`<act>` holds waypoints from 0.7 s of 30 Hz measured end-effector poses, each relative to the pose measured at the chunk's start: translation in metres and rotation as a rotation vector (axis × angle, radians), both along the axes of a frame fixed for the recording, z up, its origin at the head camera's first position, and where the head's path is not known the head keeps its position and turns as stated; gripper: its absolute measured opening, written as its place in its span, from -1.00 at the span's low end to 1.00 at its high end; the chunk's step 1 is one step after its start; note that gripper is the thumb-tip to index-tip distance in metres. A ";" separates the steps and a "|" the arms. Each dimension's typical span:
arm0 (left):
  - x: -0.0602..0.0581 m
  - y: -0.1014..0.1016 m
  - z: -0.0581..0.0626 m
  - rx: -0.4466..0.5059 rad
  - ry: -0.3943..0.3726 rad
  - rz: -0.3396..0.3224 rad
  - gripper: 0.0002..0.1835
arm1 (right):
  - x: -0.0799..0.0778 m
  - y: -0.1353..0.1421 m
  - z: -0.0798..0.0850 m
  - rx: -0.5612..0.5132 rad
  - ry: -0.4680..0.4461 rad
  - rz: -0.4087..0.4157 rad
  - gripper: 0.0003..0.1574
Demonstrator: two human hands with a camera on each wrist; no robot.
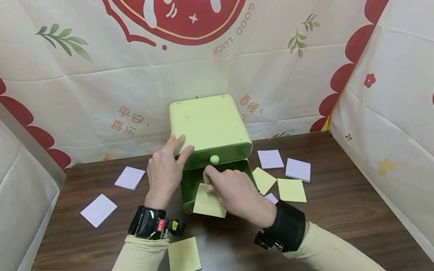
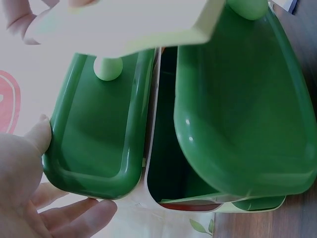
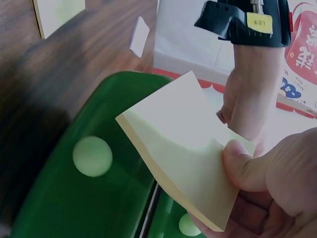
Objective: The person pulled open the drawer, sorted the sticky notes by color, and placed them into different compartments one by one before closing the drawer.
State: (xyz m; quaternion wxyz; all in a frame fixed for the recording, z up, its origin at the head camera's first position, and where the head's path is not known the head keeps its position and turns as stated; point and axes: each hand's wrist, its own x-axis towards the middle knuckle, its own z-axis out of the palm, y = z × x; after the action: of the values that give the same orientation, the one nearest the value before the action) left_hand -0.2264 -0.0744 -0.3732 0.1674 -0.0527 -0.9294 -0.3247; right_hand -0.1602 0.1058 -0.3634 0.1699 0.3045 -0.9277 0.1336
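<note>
A light-green two-drawer box (image 1: 206, 120) stands at the back of the table, its upper drawer front (image 2: 99, 124) closed. The lower drawer (image 2: 242, 114) is pulled out. With fingers extended, my left hand (image 1: 164, 170) rests against the box's left side and top edge, the thumb near the upper drawer's front corner. My right hand (image 1: 237, 192) pinches a pale yellow sticky-note pad (image 3: 181, 148) between thumb and fingers. That pad is tilted over the front of the lower drawer and overlaps its opening in the head view. A round knob (image 3: 92, 156) shows on the lower drawer's front.
Two lilac note pads (image 1: 98, 210) lie left of the box. On its right are more lilac pads (image 1: 298, 169) and yellow pads (image 1: 291, 190). One yellow pad (image 1: 183, 256) lies nearer the front. Printed cloth walls (image 1: 197, 71) enclose the wooden table (image 1: 347, 229).
</note>
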 end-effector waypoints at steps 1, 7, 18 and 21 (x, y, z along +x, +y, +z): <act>0.000 0.000 0.000 0.000 0.002 0.001 -0.45 | -0.001 0.000 0.001 0.001 -0.001 -0.004 -0.65; -0.001 0.000 -0.001 -0.001 0.004 0.004 -0.45 | -0.010 -0.004 0.009 0.016 0.009 -0.043 -0.68; -0.001 0.000 -0.001 0.001 0.012 0.001 -0.45 | -0.020 -0.008 0.013 0.014 0.030 -0.065 -0.69; -0.001 -0.001 -0.001 -0.001 0.008 0.003 -0.45 | -0.022 -0.009 0.014 0.007 0.053 -0.068 -0.70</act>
State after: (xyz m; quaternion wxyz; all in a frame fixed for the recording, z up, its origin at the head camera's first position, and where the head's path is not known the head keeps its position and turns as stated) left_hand -0.2272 -0.0751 -0.3741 0.1714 -0.0527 -0.9290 -0.3238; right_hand -0.1826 0.0969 -0.3495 0.1977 0.2767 -0.9331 0.1165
